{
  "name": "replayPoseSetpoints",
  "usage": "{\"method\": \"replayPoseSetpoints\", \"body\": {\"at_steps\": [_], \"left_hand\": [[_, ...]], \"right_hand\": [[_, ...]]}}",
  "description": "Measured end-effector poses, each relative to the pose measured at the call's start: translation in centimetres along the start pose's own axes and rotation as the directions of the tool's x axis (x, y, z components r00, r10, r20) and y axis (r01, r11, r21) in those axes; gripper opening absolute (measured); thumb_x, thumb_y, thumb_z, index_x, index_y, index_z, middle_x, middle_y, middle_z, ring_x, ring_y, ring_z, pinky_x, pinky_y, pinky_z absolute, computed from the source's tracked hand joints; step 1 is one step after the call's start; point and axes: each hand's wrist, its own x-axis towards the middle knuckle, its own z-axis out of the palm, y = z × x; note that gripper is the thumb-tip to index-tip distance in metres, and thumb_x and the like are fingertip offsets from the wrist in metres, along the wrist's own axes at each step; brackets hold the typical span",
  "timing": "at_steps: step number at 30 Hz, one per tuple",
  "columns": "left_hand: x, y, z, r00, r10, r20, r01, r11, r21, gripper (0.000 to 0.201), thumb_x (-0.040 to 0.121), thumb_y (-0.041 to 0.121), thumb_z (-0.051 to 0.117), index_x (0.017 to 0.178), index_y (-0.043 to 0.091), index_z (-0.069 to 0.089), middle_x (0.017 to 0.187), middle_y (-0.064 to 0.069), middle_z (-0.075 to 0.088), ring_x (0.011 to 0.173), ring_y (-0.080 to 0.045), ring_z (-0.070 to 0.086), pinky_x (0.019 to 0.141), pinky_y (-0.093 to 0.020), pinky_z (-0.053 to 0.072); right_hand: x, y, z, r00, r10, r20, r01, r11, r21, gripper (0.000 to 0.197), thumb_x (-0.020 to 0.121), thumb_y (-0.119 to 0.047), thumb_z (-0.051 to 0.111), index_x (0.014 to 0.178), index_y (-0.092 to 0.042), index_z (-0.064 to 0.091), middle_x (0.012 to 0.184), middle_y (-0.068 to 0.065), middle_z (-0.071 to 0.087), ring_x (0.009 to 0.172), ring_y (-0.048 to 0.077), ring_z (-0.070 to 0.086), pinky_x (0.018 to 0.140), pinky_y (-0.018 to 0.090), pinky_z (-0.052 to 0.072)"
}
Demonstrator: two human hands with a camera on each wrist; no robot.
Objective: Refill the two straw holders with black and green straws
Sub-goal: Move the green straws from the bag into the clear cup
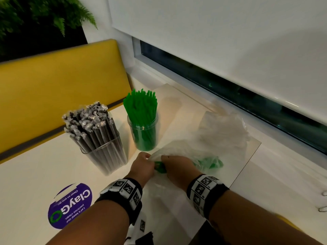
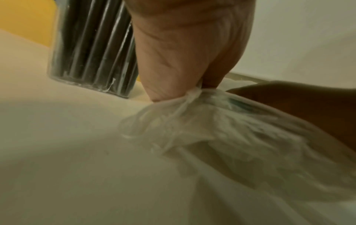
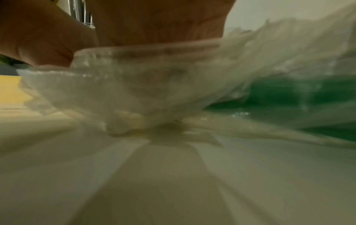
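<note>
A clear square holder [image 1: 106,152] stands packed with wrapped black straws [image 1: 88,121]; in the left wrist view the same holder [image 2: 92,50] is behind my hand. To its right a round clear jar [image 1: 144,133] holds upright green straws [image 1: 141,105]. A thin clear plastic bag [image 1: 185,152] with green straws [image 1: 208,163] inside lies on the table. My left hand [image 1: 144,166] pinches the bag's bunched edge [image 2: 192,97]. My right hand [image 1: 174,167] grips the bag [image 3: 144,79] just beside it, and green straws [image 3: 289,91] show through the film.
A second crumpled clear bag [image 1: 224,126] lies by the window sill [image 1: 283,165]. A purple round sticker [image 1: 70,205] is on the white table [image 1: 35,174]. A yellow bench back [image 1: 62,82] runs behind the holders.
</note>
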Motion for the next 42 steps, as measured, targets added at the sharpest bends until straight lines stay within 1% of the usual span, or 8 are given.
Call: {"method": "replayPoseSetpoints", "body": {"at_steps": [10,13,18,24,28,33,37,42], "left_hand": [[1.1,-0.4,-0.4,0.978,0.186,-0.092,-0.153,0.946,0.284,0.005,0.094,0.013,0.051,0.090,0.014,0.055,0.093,-0.008,0.064,0.073,-0.013,0.057,0.061,-0.026,0.045],[0.9,-0.4,-0.7,0.975,0.158,-0.155,-0.103,0.943,0.317,0.007,0.093,0.012,0.048,0.098,0.013,0.052,0.091,-0.006,0.059,0.082,-0.024,0.059,0.072,-0.034,0.047],[0.0,-0.2,-0.9,0.978,0.130,-0.164,-0.065,0.933,0.353,0.030,0.092,0.004,0.046,0.122,0.006,0.046,0.109,-0.016,0.062,0.100,-0.036,0.061,0.083,-0.039,0.051],[-0.1,0.6,-0.9,0.985,0.092,-0.145,-0.057,0.971,0.233,0.069,0.071,0.020,0.076,0.128,0.014,0.038,0.116,-0.010,0.059,0.104,-0.033,0.060,0.089,-0.046,0.055],[-0.8,2.3,0.1,0.960,0.170,-0.221,-0.196,0.975,-0.102,0.112,0.039,0.036,0.074,0.140,0.035,0.025,0.137,-0.007,0.046,0.125,-0.033,0.049,0.098,-0.051,0.051],[-1.0,7.7,-0.9,0.892,0.234,-0.386,-0.341,0.910,-0.237,0.145,0.054,0.027,0.095,0.153,0.029,-0.010,0.163,0.000,0.013,0.149,-0.019,0.017,0.122,-0.045,0.021],[0.8,9.8,-2.5,0.837,0.229,-0.497,-0.389,0.888,-0.245,0.148,0.050,0.032,0.096,0.152,0.035,-0.010,0.161,0.003,0.015,0.149,-0.020,0.020,0.120,-0.048,0.024],[2.0,9.4,-2.7,0.825,0.288,-0.486,-0.448,0.858,-0.252,0.116,0.050,0.039,0.088,0.145,0.036,0.021,0.137,0.006,0.048,0.128,-0.021,0.048,0.109,-0.047,0.042]], "right_hand": [[-1.5,0.0,-2.4,0.909,-0.325,-0.259,0.368,0.920,0.136,0.010,0.083,-0.013,0.064,0.093,-0.015,0.064,0.083,0.004,0.067,0.075,0.026,0.063,0.070,0.039,0.056],[-2.1,-0.1,-4.5,0.883,-0.124,-0.452,0.320,0.864,0.388,0.005,0.086,-0.015,0.065,0.088,-0.014,0.061,0.075,0.006,0.066,0.065,0.025,0.061,0.061,0.038,0.055],[-2.5,-0.6,-11.6,0.849,0.380,-0.366,0.206,0.400,0.893,0.010,0.093,-0.024,0.064,0.092,-0.014,0.061,0.077,0.001,0.068,0.072,0.009,0.068,0.068,0.023,0.050],[-1.0,1.1,-21.7,0.662,0.517,-0.542,0.635,-0.005,0.772,0.013,0.095,-0.010,0.059,0.087,-0.012,0.049,0.063,0.002,0.052,0.058,0.016,0.054,0.072,0.035,0.051],[1.6,0.8,-24.4,0.552,0.536,-0.639,0.629,0.236,0.741,0.013,0.093,-0.017,0.064,0.089,-0.019,0.051,0.070,-0.005,0.061,0.062,0.013,0.064,0.074,0.035,0.058],[6.1,-1.8,-23.1,0.620,0.338,-0.708,0.487,0.542,0.685,0.015,0.094,-0.024,0.063,0.091,-0.028,0.049,0.085,-0.005,0.062,0.077,0.018,0.070,0.075,0.027,0.057],[8.5,-3.9,-22.3,0.679,0.275,-0.681,0.496,0.512,0.701,0.018,0.092,-0.022,0.065,0.083,-0.026,0.049,0.077,0.006,0.061,0.076,0.030,0.069,0.079,0.041,0.058],[10.1,-5.3,-22.1,0.749,0.300,-0.590,0.529,0.265,0.806,0.012,0.092,-0.017,0.065,0.085,-0.020,0.055,0.059,-0.007,0.060,0.060,0.010,0.065,0.083,0.050,0.058]]}}
